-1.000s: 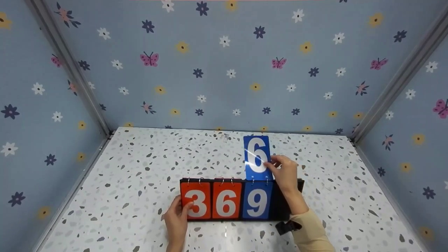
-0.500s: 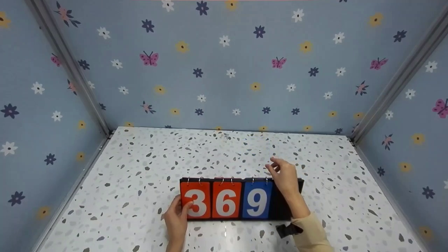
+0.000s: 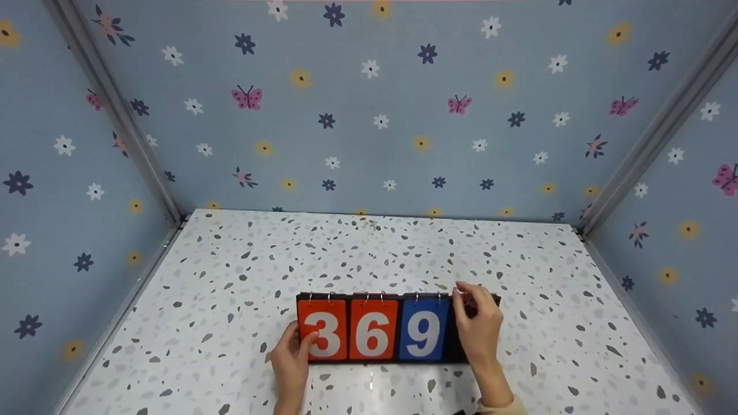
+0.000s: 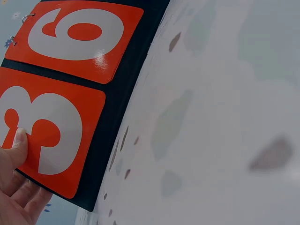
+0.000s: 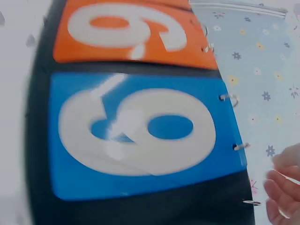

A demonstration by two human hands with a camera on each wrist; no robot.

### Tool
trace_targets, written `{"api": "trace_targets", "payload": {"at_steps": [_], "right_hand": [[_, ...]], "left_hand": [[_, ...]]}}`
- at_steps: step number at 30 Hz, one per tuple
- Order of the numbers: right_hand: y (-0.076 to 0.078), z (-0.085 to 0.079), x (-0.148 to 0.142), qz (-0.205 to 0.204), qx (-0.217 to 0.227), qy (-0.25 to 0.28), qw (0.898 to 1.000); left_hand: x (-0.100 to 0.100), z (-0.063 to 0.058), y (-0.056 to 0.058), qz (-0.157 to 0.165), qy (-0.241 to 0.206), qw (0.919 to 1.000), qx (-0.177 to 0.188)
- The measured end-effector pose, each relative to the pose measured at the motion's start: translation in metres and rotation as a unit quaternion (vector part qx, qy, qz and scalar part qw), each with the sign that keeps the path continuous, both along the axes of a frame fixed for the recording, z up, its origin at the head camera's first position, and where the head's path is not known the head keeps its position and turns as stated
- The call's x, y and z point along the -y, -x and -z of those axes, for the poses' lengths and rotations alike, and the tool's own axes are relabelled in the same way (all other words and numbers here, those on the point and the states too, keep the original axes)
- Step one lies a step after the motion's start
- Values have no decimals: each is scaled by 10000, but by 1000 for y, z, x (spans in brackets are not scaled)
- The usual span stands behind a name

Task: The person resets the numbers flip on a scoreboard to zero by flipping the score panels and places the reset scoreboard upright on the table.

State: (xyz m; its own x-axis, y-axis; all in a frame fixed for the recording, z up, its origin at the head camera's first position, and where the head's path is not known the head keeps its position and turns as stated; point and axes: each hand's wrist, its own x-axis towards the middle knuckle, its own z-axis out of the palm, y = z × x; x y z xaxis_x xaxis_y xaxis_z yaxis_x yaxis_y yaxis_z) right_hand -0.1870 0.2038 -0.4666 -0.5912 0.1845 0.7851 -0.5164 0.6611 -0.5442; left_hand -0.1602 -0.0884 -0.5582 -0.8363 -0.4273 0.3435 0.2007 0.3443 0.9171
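A black flip scoreboard (image 3: 395, 362) stands on the table. It shows a red card with a 3 (image 3: 330, 323), a red card with a 6 (image 3: 372, 331) and a blue card with a 9 (image 3: 424, 334). My left hand (image 3: 291, 360) grips the board's left end, thumb over the 3 card and fingers behind. Near the top edge of the black fourth position is my right hand (image 3: 481, 323), its fingers loosely bent. In the right wrist view, that hand's fingers (image 5: 283, 187) are beside a metal ring (image 5: 251, 202), and nothing shows between them.
The speckled white table (image 3: 230, 276) spreads around the board. Blue flowered panels (image 3: 369, 115) rise at the back and both sides, joined by grey metal posts (image 3: 115, 115).
The blue 6 card, raised above the board and pinched by my right hand, went over behind it. The right hand released it, then moved down and right. My left hand stayed put.
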Motion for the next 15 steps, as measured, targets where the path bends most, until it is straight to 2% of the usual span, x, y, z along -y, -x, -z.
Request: {"api": "trace_targets", "payload": {"at_steps": [6,15], "right_hand": [[-19,18,7,-96,190,489,9986],[-35,43,18,-20,978,878,9913]], "left_hand": [[0,1,0,-4,-136,9998,122],[0,0,1,-46,-56,9997,226]]}}
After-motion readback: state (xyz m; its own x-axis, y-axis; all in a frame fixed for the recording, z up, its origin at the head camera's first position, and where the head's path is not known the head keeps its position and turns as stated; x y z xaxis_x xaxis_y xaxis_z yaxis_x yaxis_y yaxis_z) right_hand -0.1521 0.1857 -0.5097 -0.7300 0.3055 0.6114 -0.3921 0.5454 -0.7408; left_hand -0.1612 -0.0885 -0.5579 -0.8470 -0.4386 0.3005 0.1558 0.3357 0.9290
